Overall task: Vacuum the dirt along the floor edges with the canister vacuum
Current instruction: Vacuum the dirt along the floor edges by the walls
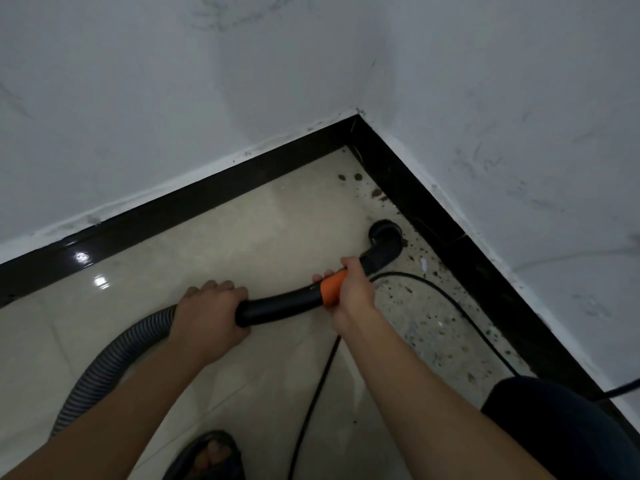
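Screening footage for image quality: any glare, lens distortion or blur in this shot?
Head view: two glare spots at left, one on the glossy floor, one on the black skirting; the wide-angle lens slightly bows the skirting lines; light is dim and flat; the image is a little soft, yet the dirt past the nozzle is readable.
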`<state>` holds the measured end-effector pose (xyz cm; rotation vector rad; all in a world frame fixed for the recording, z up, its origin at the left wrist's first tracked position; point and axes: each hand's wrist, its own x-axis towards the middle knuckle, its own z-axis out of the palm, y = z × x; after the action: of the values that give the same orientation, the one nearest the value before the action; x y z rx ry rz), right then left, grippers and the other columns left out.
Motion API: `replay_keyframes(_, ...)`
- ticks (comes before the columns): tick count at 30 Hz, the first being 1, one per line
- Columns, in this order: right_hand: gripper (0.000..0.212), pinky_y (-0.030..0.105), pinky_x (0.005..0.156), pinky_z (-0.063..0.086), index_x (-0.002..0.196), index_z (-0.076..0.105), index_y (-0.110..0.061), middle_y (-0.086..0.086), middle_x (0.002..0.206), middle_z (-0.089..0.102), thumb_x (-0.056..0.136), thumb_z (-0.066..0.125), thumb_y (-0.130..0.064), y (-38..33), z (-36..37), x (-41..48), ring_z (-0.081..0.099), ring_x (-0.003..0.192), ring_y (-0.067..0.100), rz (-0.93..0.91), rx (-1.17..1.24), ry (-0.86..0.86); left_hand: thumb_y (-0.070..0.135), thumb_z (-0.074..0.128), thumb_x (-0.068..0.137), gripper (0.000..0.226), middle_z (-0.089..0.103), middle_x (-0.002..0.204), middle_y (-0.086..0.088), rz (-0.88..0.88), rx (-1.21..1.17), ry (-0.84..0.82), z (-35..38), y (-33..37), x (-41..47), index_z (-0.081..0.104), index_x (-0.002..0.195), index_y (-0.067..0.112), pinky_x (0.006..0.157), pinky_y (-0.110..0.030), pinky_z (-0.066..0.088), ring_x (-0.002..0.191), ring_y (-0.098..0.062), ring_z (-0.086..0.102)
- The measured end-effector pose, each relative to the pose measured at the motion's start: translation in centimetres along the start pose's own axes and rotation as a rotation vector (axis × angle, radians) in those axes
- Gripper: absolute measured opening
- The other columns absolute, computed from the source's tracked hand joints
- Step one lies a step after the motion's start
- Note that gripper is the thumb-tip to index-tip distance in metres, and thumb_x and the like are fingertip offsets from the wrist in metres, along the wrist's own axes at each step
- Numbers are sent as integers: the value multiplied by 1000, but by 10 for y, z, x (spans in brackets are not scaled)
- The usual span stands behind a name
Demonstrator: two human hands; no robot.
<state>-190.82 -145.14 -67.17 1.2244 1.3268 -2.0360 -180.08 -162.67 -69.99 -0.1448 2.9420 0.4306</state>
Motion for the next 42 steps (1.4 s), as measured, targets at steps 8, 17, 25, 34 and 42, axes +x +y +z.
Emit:
replay_keyframes(8,17,35,58,57,98,49,-10,10,76,56,91,63,-16,-27,23,17,60,48,21,11,-204,-116,37,70,75,24,61,85,0,-73,-50,-7,-6,12,4,61,89,20,63,-29,33,78,-20,55)
replay_keyframes(17,16,30,51,56,94,49,-13,12,83,56,91,64,-20,-31,69,30,59,54,22,-8,-295,-164,33,71,74,24,61,85,-2,-155,-86,8,-16,-6,25,62,91,18,62,-29,36,77,-22,57)
replay_keyframes(25,13,27,46,53,92,49,-13,12,82,55,92,62,-17,-60,107,50,57,55,24,-77,-338,-146,30,74,73,25,59,80,-5,-178,-163,83,-15,-6,62,60,86,13,59,-29,39,71,-24,56)
replay_keyframes(34,12,34,57,53,96,48,-14,11,81,56,94,59,-19,-61,115,50,61,58,25,-12,-347,-188,22,77,68,21,61,75,-7,-99,-72,121,-19,-26,77,63,81,13,58,-28,33,66,-27,57)
replay_keyframes(42,10,36,64,57,92,55,-11,11,73,59,92,62,-19,24,42,7,62,59,26,65,-7,-56,43,46,61,28,53,63,1,140,138,71,-7,-59,19,62,68,20,56,-29,31,58,-26,54)
